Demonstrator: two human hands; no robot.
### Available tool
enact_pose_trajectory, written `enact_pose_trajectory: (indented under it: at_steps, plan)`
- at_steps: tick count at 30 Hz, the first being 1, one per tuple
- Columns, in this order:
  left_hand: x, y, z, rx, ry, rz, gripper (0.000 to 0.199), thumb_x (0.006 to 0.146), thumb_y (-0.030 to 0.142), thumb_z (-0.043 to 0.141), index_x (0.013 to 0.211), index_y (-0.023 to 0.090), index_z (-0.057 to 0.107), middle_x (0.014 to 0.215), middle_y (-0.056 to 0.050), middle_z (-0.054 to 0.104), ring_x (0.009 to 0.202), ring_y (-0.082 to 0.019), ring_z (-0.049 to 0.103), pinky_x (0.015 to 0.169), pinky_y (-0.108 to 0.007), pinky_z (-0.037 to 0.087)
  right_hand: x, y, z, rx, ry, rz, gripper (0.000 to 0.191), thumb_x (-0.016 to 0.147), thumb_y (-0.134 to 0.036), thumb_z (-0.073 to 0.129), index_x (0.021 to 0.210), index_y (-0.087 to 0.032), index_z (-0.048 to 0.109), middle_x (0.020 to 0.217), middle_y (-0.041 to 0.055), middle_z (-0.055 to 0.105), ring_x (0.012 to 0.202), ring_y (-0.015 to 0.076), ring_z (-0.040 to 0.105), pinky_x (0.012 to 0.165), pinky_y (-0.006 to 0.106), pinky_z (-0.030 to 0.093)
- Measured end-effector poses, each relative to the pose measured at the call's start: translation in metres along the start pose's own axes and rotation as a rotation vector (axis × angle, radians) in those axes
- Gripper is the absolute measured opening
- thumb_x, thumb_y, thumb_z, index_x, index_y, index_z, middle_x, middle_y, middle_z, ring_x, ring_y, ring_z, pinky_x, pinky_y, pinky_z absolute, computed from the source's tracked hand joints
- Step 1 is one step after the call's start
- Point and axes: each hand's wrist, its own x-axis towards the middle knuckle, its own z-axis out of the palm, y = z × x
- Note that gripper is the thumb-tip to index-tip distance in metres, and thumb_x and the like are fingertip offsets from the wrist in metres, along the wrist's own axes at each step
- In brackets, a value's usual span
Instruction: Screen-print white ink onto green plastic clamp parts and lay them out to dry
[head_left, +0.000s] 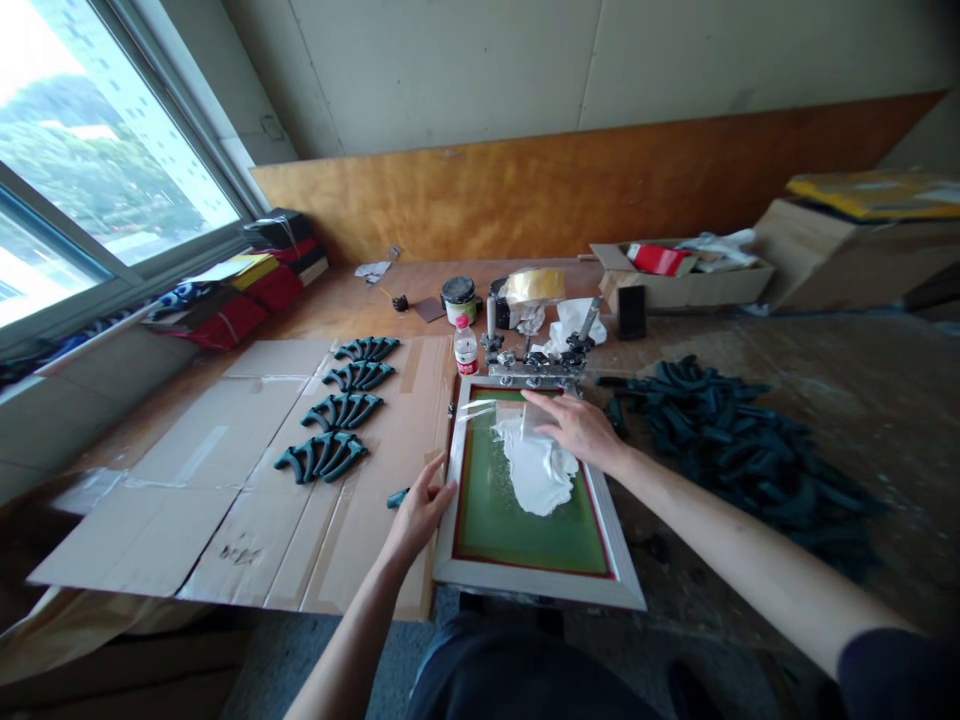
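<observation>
My right hand (581,430) is over the printing screen (536,590), gripping a clear, flat scraper (517,412) with the index finger stretched along it. White ink (540,475) lies thick on the green mesh below that hand. At the screen's left edge is my left hand (421,510), thumb and forefinger apart. Just left of it a dark green curved piece (397,497) shows, partly hidden by the hand. Similar curved pieces (322,457) lie in several fanned rows on flattened cardboard (277,540).
Metal hinge clamps (532,370) hold the screen's far end. Beside them stand a plastic bottle (465,350), an ink jar (459,300) and a tape roll (534,287). A heap of dark green pieces (720,440) lies right. Cardboard boxes (690,290) stand behind, a window left.
</observation>
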Motion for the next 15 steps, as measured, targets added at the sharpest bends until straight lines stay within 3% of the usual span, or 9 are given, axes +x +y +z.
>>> enact_pose_trajectory:
  at_steps: [3, 6, 8, 9, 11, 13, 15]
  plan:
    - [-0.011, 0.044, -0.006, -0.098, 0.008, 0.021, 0.070, 0.077, 0.062, 0.057, 0.131, 0.017, 0.052, 0.069, 0.001, 0.063, 0.055, -0.011, 0.053, 0.048, -0.020, 0.038, 0.014, 0.030, -0.020, -0.051, 0.132, 0.173, 0.049, 0.086, -0.036, 0.063, 0.132, -0.026, 0.053, 0.093, 0.0047, 0.066, 0.078, 0.0192, 0.061, 0.070, 0.029, 0.049]
    - [-0.009, 0.097, -0.006, -0.195, 0.092, 0.144, 0.060, 0.081, 0.066, 0.048, 0.108, 0.014, 0.065, 0.081, -0.004, 0.067, 0.065, -0.013, 0.059, 0.055, -0.022, 0.043, -0.009, 0.058, -0.025, -0.057, 0.253, 0.311, 0.032, 0.091, -0.034, 0.053, 0.111, -0.014, 0.066, 0.089, 0.0069, 0.068, 0.073, 0.0161, 0.062, 0.068, 0.025, 0.049]
    - [0.002, 0.132, -0.004, -0.292, 0.115, 0.268, 0.057, 0.083, 0.065, 0.046, 0.104, 0.015, 0.063, 0.088, -0.006, 0.068, 0.068, -0.015, 0.060, 0.056, -0.023, 0.045, -0.034, 0.062, -0.010, -0.060, 0.196, 0.317, 0.032, 0.089, -0.036, 0.052, 0.094, -0.009, 0.069, 0.085, 0.0073, 0.068, 0.071, 0.0142, 0.061, 0.067, 0.023, 0.050]
    - [0.010, 0.148, -0.003, -0.337, 0.113, 0.330, 0.055, 0.083, 0.064, 0.047, 0.103, 0.015, 0.063, 0.090, -0.007, 0.068, 0.071, -0.015, 0.061, 0.057, -0.023, 0.046, -0.047, 0.058, 0.002, -0.058, 0.139, 0.296, 0.030, 0.087, -0.039, 0.054, 0.082, -0.013, 0.069, 0.083, 0.0067, 0.068, 0.071, 0.0139, 0.060, 0.066, 0.023, 0.050]
    - [0.025, 0.174, 0.001, -0.383, 0.107, 0.415, 0.053, 0.083, 0.063, 0.047, 0.099, 0.015, 0.062, 0.087, -0.008, 0.068, 0.074, -0.016, 0.063, 0.057, -0.023, 0.047, -0.069, 0.041, 0.032, -0.057, 0.022, 0.246, 0.030, 0.081, -0.043, 0.062, 0.080, -0.014, 0.068, 0.081, 0.0054, 0.067, 0.074, 0.0158, 0.060, 0.068, 0.025, 0.049]
    - [0.032, 0.184, 0.008, -0.404, 0.158, 0.460, 0.052, 0.083, 0.064, 0.046, 0.095, 0.015, 0.061, 0.084, -0.007, 0.068, 0.075, -0.015, 0.063, 0.057, -0.022, 0.048, -0.081, 0.021, 0.057, -0.083, -0.077, 0.251, 0.023, 0.079, -0.039, 0.068, 0.076, -0.016, 0.065, 0.084, 0.0068, 0.065, 0.083, 0.0202, 0.060, 0.073, 0.028, 0.048]
    - [0.028, 0.173, 0.021, -0.424, 0.274, 0.461, 0.051, 0.083, 0.064, 0.046, 0.100, 0.017, 0.059, 0.085, -0.006, 0.068, 0.074, -0.014, 0.063, 0.058, -0.021, 0.048, -0.083, 0.003, 0.069, -0.078, -0.183, 0.331, 0.016, 0.083, -0.031, 0.065, 0.079, -0.016, 0.061, 0.086, 0.0086, 0.064, 0.084, 0.0221, 0.060, 0.072, 0.029, 0.045]
